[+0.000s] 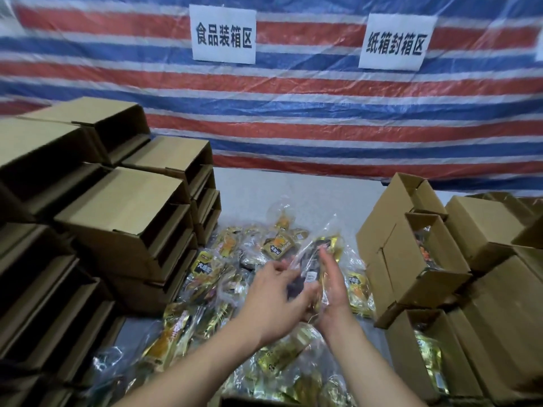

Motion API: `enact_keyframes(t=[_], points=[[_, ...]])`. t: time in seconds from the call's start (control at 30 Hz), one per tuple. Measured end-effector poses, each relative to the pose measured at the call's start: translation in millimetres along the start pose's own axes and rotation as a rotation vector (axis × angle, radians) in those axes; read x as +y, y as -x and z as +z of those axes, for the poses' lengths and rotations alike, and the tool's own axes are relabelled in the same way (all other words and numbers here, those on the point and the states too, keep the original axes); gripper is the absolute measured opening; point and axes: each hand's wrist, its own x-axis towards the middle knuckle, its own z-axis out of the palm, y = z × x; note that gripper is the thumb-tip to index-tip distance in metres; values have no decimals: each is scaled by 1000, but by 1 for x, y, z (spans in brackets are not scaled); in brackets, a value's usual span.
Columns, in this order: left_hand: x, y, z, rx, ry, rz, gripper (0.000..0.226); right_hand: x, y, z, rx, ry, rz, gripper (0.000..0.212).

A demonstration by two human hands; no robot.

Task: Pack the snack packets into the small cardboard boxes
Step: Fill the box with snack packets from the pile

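Several boxes on the right (426,259) already hold snacks, many empty boxes (123,218) wait stacked at left, and both hands, left hand (273,301) and right hand (332,292), press a clear packet (311,259) between nearly straight fingers above the loose pile (205,274).

A loose heap of snack packets (235,277), clear plastic with gold, yellow and black print, lay spread over the grey table (308,189). One clear packet (311,259) with dark contents was raised above the heap, tilted. Left of the heap stood stacks of empty small cardboard boxes (123,218) lying on their sides, their openings dark. Right of the heap stood upright boxes (423,259), flaps open, with packets inside them.
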Motion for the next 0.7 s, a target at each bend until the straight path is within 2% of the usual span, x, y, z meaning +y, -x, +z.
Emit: enact_keyframes(t=[0.1,0.17,0.3,0.33,0.4,0.43,0.5,0.6,0.7], points=[[-3,14,-19,-7,114,34,57,-5,10,-5,-8,79,-48,47],[-14,25,-31,-90,136,34,50,-11,15,-11,-29,110,-98,44],[-52,48,-48,-467,73,4,39,-23,27,-18,-164,172,-158,39],[-62,56,-49,-548,53,-2,46,-24,30,-17,-208,160,-141,41],[-77,70,-45,-651,2,-15,62,-28,36,-14,-279,159,-116,62],[-84,77,-41,-673,-19,-24,68,-28,38,-12,-311,176,-107,72],[-95,90,-31,-693,-71,-23,66,-28,44,-7,-369,231,-94,77],[-108,103,-14,-716,-70,-32,43,-28,56,-4,-410,471,-39,63],[-121,110,-10,-640,74,-115,29,-23,66,-7,-517,789,29,71]])
